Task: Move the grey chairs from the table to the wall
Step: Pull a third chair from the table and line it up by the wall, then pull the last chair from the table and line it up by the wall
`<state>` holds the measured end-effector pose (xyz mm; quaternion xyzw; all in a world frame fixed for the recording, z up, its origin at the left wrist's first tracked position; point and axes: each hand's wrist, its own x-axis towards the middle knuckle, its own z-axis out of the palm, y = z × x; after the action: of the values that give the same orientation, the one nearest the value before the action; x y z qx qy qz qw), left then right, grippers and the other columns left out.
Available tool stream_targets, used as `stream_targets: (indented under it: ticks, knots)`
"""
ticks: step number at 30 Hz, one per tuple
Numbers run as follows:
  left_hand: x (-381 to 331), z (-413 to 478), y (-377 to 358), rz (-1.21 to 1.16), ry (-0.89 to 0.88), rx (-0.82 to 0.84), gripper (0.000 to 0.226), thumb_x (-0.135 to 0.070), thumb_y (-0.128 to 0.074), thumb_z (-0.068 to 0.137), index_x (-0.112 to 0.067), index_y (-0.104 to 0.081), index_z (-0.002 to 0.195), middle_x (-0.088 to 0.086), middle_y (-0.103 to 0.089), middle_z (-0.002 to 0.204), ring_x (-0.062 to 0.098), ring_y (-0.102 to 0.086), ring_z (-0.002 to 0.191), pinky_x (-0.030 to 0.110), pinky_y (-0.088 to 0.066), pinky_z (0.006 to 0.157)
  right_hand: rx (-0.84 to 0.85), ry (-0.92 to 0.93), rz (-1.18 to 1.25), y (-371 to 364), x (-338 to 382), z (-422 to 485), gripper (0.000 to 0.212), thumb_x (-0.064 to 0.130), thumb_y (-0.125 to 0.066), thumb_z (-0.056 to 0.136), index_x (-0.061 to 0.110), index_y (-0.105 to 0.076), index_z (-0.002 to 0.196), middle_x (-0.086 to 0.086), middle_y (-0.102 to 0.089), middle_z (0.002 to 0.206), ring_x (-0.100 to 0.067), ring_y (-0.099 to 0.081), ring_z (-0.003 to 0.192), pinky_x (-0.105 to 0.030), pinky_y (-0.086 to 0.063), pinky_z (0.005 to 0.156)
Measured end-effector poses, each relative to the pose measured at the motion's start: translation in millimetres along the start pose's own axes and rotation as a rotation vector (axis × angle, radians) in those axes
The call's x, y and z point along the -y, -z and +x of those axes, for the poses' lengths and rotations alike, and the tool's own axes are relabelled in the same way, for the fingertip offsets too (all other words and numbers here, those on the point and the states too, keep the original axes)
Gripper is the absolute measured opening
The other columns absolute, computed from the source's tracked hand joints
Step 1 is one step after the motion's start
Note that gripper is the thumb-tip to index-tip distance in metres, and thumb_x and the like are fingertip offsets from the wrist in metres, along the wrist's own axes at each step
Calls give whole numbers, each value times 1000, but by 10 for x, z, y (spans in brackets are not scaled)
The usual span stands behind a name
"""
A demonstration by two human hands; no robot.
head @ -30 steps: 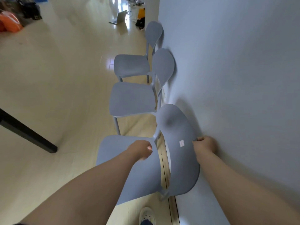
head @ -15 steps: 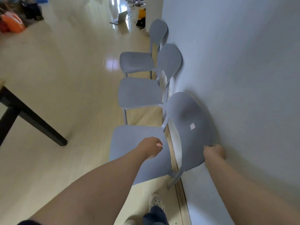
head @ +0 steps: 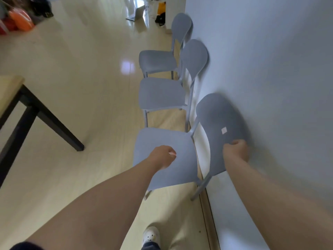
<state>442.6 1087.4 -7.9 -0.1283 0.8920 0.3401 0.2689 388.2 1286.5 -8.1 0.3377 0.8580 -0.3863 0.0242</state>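
A pale floor (head: 75,98) runs along a blue-white wall (head: 270,69), with two grey chairs (head: 162,92) lined against it beyond the fingers. The right hand (head: 236,149) has its fingers clamped on the nearest grey chair (head: 167,156) backrest edge by the wall. The left hand (head: 163,156) is curled closed over the seat; contact is unclear, and the counter (head: 10,87) is cut off at left.

Both bare arms reach forward and down. The left hand (head: 163,156) is curled into a loose fist, thumb on top. The right hand (head: 236,148) is clenched, knuckles up, fingers wrapped under.
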Motion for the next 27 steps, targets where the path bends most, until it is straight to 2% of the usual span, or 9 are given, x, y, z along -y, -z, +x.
stream_targets:
  ticks: [4, 6, 8, 10, 14, 16, 20, 25, 27]
  knots:
    - [88, -200, -1, 66, 73, -153, 36, -20, -36, 98, -22, -59, 126, 2, -59, 134, 25, -59, 117, 30, -48, 87, 399, 26, -17, -265, 50, -337, 31, 9, -52, 91, -5, -59, 118, -18, -62, 109, -27, -57, 97, -33, -48, 88]
    - [175, -344, -34, 95, 110, -223, 37, -21, -36, 98, -26, -56, 129, 0, -57, 136, 24, -57, 120, 33, -48, 96, 549, 18, -67, -335, 54, -539, 16, 6, -47, 93, -3, -60, 92, -17, -59, 91, -22, -54, 88, -25, -42, 71]
    - [286, -554, -71, 78, 158, -273, 39, -21, -38, 97, -28, -51, 133, -1, -53, 139, 23, -54, 123, 36, -47, 101, 592, 74, -136, -429, 17, -713, 33, 3, -42, 94, 8, -41, 61, -7, -39, 64, -18, -48, 65, -23, -33, 62]
    - [433, -766, -93, 28, 223, -330, 40, -20, -39, 96, -28, -48, 134, 0, -51, 141, 24, -53, 124, 35, -47, 101, 669, 263, -252, -519, 10, -906, 41, 8, -45, 92, 14, -34, 54, -1, -33, 56, -17, -34, 52, -23, -29, 57]
    - [795, -1265, -109, -103, 355, -437, 38, -19, -42, 95, -24, -52, 132, 3, -52, 140, 24, -53, 124, 33, -45, 99, 839, 417, -340, -825, 46, -1445, 17, 17, -52, 93, 6, -64, 95, -12, -58, 82, -26, -56, 80, -25, -36, 69]
    - [1062, -1602, -81, -177, 428, -503, 37, -19, -44, 96, -20, -53, 131, 6, -52, 140, 25, -52, 125, 32, -44, 100, 901, 505, -520, -957, 80, -1861, 21, 19, -48, 94, 6, -58, 82, -11, -52, 86, -27, -57, 85, -25, -38, 69]
    - [1614, -2238, 16, -264, 553, -604, 36, -21, -44, 96, -20, -54, 131, 6, -55, 136, 26, -55, 120, 33, -47, 97, 1017, 614, -577, -1154, 109, -2678, 34, 14, -50, 87, 14, -38, 56, -7, -44, 61, -25, -45, 58, -22, -28, 48]
    - [2404, -3268, 40, -358, 702, -704, 37, -24, -46, 96, -22, -51, 133, 7, -60, 129, 26, -61, 110, 33, -52, 90, 1142, 717, -601, -1451, 13, -3983, 3, 15, -51, 82, 17, -49, 84, -7, -52, 91, -23, -50, 82, -23, -39, 60]
    - [2743, -3714, 62, -382, 755, -747, 37, -23, -46, 96, -20, -53, 132, 9, -60, 130, 27, -60, 112, 34, -51, 94, 1221, 771, -628, -1515, -40, -4592, 7, 12, -49, 87, 12, -54, 91, -8, -57, 92, -26, -56, 81, -28, -44, 68]
